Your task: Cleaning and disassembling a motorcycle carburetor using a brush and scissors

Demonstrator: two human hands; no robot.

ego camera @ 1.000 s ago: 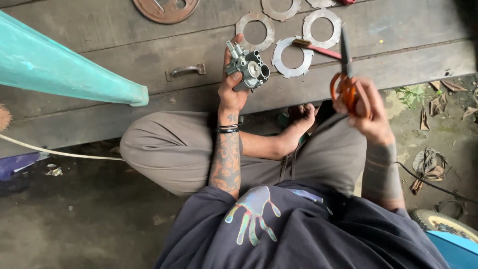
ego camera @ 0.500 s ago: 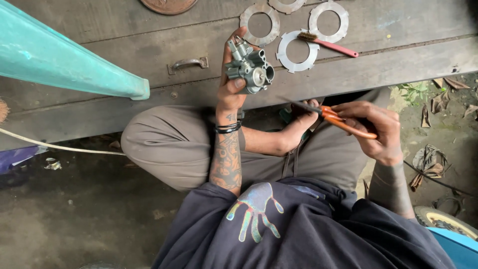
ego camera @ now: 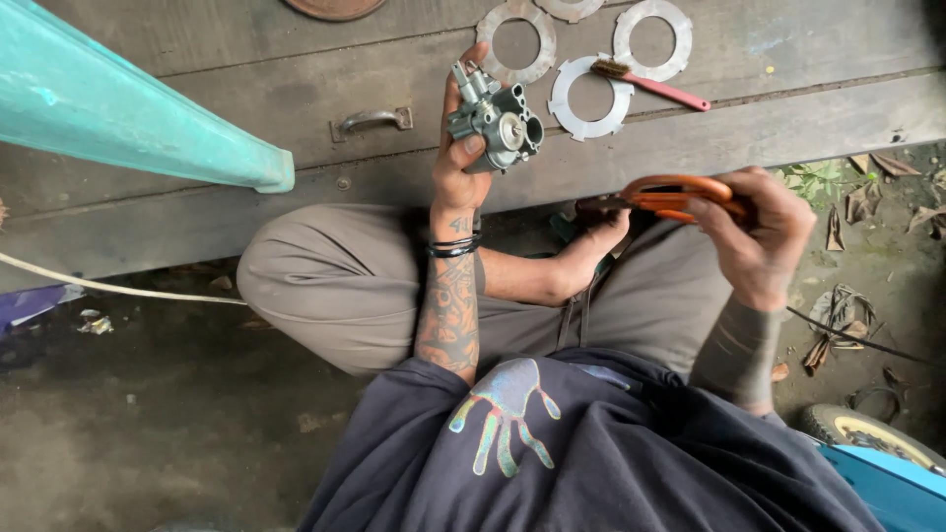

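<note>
Since 1 second ago, the right hand (ego camera: 754, 232) has swung its orange-handled pliers (ego camera: 670, 197) from upright to level, long axis horizontal, tips pointing left. Left hand (ego camera: 461, 163) stays clamped on the grey carburettor (ego camera: 496, 120), above the wooden platform's (ego camera: 246, 89) near edge.

Dull cast-metal carburetor (ego camera: 496, 120); glossy orange plastic-handled pliers (ego camera: 675, 194); weathered wooden planks (ego camera: 246, 89).

Dressed in a dark navy shirt (ego camera: 591, 463) printed with an iridescent hand shape (ego camera: 503, 409), plus grey-brown trousers (ego camera: 335, 281). Black bands (ego camera: 455, 246) around the left wrist. Dense tattoo patterns down the left forearm (ego camera: 448, 310); 2 dark tattooed stripes across the right forearm (ego camera: 734, 345).
</note>
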